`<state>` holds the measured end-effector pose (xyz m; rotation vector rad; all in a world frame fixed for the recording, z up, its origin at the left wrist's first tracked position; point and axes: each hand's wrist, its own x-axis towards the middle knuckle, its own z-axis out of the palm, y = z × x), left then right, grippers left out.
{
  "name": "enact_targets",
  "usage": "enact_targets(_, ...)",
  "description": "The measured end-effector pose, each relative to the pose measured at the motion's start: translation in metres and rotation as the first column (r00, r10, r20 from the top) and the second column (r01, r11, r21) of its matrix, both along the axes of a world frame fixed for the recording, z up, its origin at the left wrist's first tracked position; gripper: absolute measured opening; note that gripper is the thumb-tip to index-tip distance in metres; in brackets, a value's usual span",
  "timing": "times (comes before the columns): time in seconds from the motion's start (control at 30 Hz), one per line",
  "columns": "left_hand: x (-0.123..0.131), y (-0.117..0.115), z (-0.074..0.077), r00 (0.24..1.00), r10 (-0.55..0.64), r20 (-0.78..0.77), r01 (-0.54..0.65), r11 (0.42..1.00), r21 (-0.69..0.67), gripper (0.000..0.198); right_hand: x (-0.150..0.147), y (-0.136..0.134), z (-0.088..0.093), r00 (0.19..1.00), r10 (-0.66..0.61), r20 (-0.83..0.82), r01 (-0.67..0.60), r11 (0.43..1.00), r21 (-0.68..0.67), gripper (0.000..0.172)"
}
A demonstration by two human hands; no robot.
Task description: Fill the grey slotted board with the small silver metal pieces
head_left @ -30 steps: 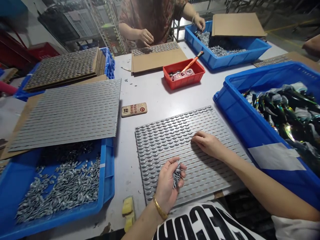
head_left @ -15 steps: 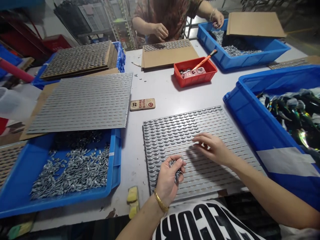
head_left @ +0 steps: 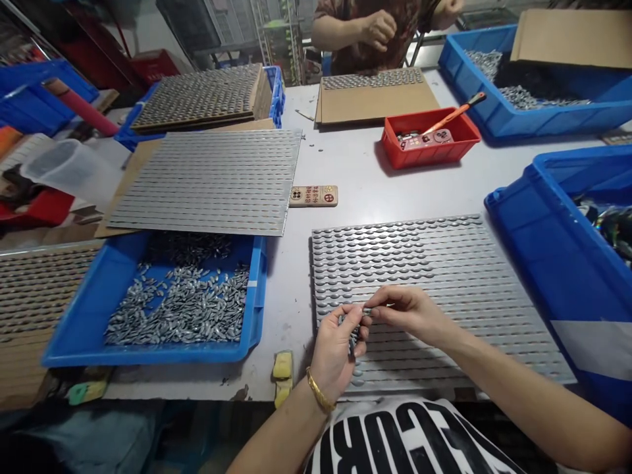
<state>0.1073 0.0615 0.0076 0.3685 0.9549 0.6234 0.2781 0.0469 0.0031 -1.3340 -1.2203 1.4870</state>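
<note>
My left hand (head_left: 338, 345) is cupped around a small bunch of grey metal pieces (head_left: 353, 334) above the near edge of a grey ridged board (head_left: 444, 276). My right hand (head_left: 407, 313) has come over to it, thumb and forefinger pinched at the pieces in the left hand. The board's upper rows hold seated metal pieces; its lower rows look bare.
A blue bin (head_left: 89, 332) of loose metal pieces sits at my left under another ridged board (head_left: 207, 181). A big blue bin (head_left: 553, 257) stands at right. Beyond lie a red tray (head_left: 427, 148), a small patterned block (head_left: 313, 195), and another person's hands (head_left: 378, 29).
My right hand left the board's middle rows and drew back to meet my left hand. The view swung left, shifting everything rightward in the picture.
</note>
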Motion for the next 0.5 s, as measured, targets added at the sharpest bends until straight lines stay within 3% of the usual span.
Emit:
enact_targets(0.07,-0.003,0.002,0.001,1.000,0.009,-0.005,-0.009,1.000,-0.007,0.024,-0.002,0.000,-0.006,0.988,-0.085,-0.128,0.066,0.988,-0.141,0.019)
enact_targets(0.13,-0.006,0.004,0.002,1.000,0.017,-0.009,-0.017,1.000,-0.007,0.025,-0.004,0.000,-0.012,0.981,-0.145,-0.130,0.125,0.981,-0.151,0.019)
enact_targets(0.23,-0.012,0.005,0.003,0.999,0.030,-0.019,-0.030,0.999,-0.019,0.029,-0.003,0.002,-0.022,0.973,-0.164,0.163,0.145,0.982,0.123,0.012)
enact_targets(0.33,-0.018,0.006,0.003,0.998,0.063,-0.027,-0.063,0.998,-0.028,0.028,-0.002,0.005,-0.036,0.825,-0.201,0.529,-0.082,0.882,0.464,0.019)
enact_targets(0.4,-0.021,0.006,0.004,0.996,0.081,-0.028,-0.082,0.996,-0.025,0.028,-0.002,0.006,-0.046,0.718,-0.213,0.663,-0.246,0.813,0.527,0.026)
enact_targets(0.5,-0.023,0.007,0.004,0.996,0.088,-0.031,-0.089,0.996,-0.023,0.028,-0.001,0.009,-0.057,0.623,-0.199,0.757,-0.366,0.781,0.507,0.033)
